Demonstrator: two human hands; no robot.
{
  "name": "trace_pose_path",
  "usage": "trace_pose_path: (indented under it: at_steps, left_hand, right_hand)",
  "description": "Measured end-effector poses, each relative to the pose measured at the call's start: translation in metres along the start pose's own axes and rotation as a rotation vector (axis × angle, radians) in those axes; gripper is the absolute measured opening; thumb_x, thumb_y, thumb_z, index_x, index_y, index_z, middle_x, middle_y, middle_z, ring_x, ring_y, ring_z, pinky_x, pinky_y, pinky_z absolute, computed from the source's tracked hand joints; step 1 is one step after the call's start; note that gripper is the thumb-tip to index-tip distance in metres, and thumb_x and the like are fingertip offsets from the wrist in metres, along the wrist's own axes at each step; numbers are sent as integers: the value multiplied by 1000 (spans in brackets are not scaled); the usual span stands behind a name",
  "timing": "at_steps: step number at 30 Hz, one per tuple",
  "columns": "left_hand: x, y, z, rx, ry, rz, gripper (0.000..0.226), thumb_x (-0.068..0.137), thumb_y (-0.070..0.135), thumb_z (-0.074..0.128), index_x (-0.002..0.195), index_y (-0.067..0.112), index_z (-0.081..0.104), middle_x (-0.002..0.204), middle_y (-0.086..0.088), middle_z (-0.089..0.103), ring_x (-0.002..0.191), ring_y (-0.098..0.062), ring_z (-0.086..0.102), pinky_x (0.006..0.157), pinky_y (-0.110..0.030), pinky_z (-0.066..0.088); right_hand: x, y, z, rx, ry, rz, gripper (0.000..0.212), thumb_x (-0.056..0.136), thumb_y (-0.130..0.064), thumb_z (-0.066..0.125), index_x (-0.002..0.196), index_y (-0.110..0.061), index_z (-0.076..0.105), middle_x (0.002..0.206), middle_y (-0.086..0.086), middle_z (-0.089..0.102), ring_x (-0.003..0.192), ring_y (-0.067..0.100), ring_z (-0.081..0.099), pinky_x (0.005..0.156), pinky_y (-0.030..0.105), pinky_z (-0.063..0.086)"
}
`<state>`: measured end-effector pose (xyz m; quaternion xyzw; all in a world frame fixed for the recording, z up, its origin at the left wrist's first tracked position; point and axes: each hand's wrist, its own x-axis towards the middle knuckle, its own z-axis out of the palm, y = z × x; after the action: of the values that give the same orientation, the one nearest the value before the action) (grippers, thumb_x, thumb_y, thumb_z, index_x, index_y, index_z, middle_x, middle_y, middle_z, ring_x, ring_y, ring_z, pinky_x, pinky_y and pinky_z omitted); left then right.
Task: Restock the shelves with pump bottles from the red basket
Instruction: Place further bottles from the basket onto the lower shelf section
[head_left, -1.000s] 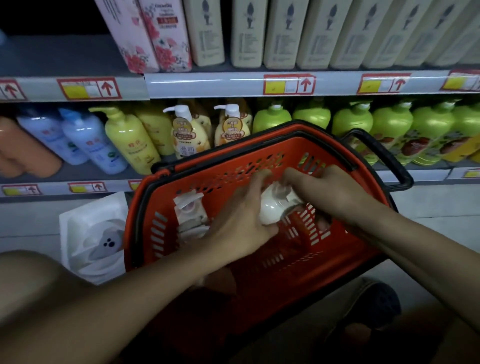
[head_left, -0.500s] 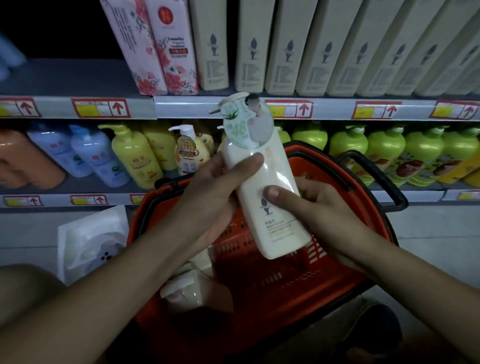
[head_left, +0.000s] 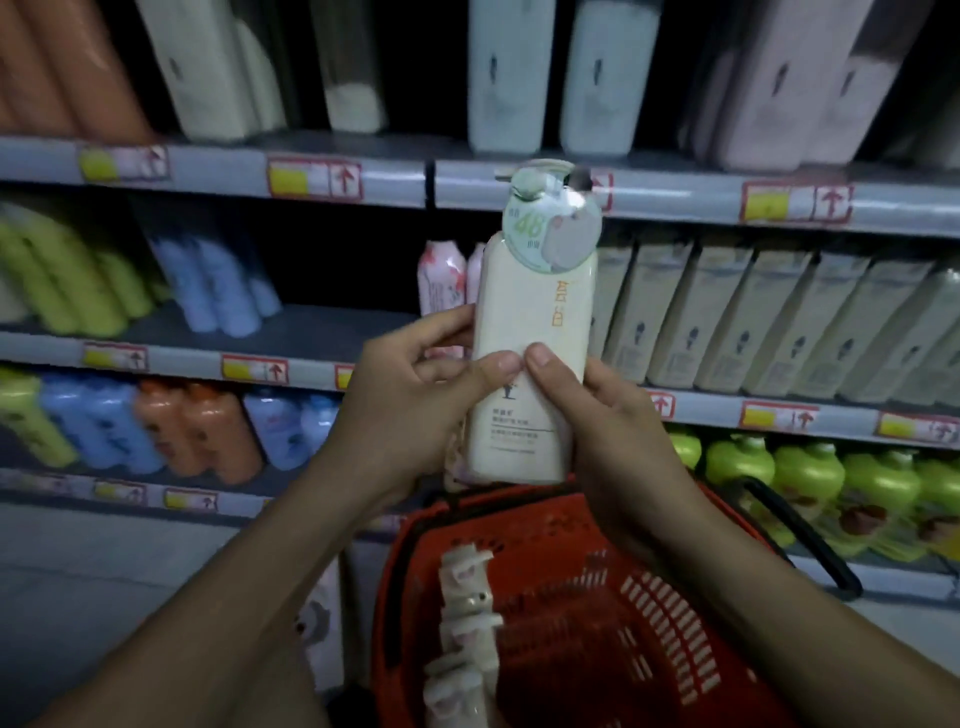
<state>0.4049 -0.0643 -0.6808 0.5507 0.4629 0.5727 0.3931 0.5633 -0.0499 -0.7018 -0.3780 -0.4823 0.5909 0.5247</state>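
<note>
I hold a cream pump bottle (head_left: 535, 322) upright above the red basket (head_left: 691, 582), in front of the shelves. A round green tag hangs round its pump neck. My left hand (head_left: 410, 400) grips its left side with the thumb across the front. My right hand (head_left: 608, 415) grips its right side and lower back, thumb tip meeting the left thumb. Inside the basket lie more pump bottles (head_left: 467, 608), their white pumps showing at the left. A row of matching cream bottles (head_left: 769, 332) stands on the middle shelf just right of the held bottle.
Pink floral bottles (head_left: 441, 280) stand behind the held bottle, with a dark gap on the shelf to their left. Green bottles (head_left: 810, 478) fill the lower right shelf; blue and orange ones (head_left: 171, 426) the lower left. The basket's black handle (head_left: 810, 540) juts right.
Both hands took the cream bottle out of the basket and raised it upright to the level of the middle shelf. My view has risen, so higher shelves show.
</note>
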Motion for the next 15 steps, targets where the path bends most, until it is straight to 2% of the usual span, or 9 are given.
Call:
trace_pose_path:
  at_steps: [2, 4, 7, 9, 11, 13, 15]
  left_hand:
    - [10, 19, -20, -13, 47, 39, 42, 83, 8, 75, 119, 27, 63, 102, -5, 78, 87, -15, 76, 71, -27, 60]
    - [19, 31, -39, 15, 58, 90, 41, 86, 6, 72, 116, 31, 63, 98, 0, 79, 87, -13, 76, 69, -24, 59]
    - [39, 48, -63, 36, 81, 144, 39, 89, 6, 69, 111, 38, 63, 95, 6, 79, 85, -10, 76, 67, -22, 59]
    - [57, 55, -78, 64, 116, 163, 38, 91, 6, 67, 117, 34, 64, 100, 1, 79, 88, -11, 75, 69, -24, 60]
    - [77, 66, -93, 101, 137, 190, 37, 92, 5, 66, 114, 35, 62, 103, 3, 76, 90, -7, 74, 71, -21, 59]
    - [107, 82, -111, 147, 163, 243, 36, 92, 6, 66, 113, 36, 60, 107, 6, 74, 93, -3, 72, 77, -20, 58]
    - [139, 92, -124, 196, 208, 274, 38, 92, 10, 68, 120, 33, 58, 115, 3, 71, 101, -9, 70, 87, -29, 59]
  right_hand:
    - [12, -23, 23, -122, -35, -48, 40, 85, -36, 73, 117, -12, 73, 110, 7, 78, 106, 26, 73, 97, 54, 56]
    - [24, -42, 43, -220, -48, -102, 41, 78, -41, 75, 111, -16, 76, 102, 0, 80, 100, 19, 75, 95, 46, 59]
    - [45, -59, 73, -261, -64, -145, 39, 76, -40, 78, 107, -16, 78, 97, -3, 81, 96, 17, 76, 88, 37, 61]
    - [63, -67, 93, -284, -51, -153, 36, 80, -38, 78, 108, -16, 78, 96, -3, 80, 93, 14, 76, 85, 37, 62]
    - [80, -76, 111, -275, -46, -190, 35, 82, -35, 78, 111, -15, 77, 97, -4, 80, 92, 11, 76, 83, 34, 62]
    - [106, -93, 131, -291, -63, -263, 35, 82, -33, 78, 112, -14, 77, 97, -4, 80, 91, 7, 76, 74, 22, 59]
    - [138, -107, 148, -319, -51, -327, 35, 81, -34, 80, 110, -14, 77, 96, -3, 80, 85, 5, 75, 62, 16, 54]
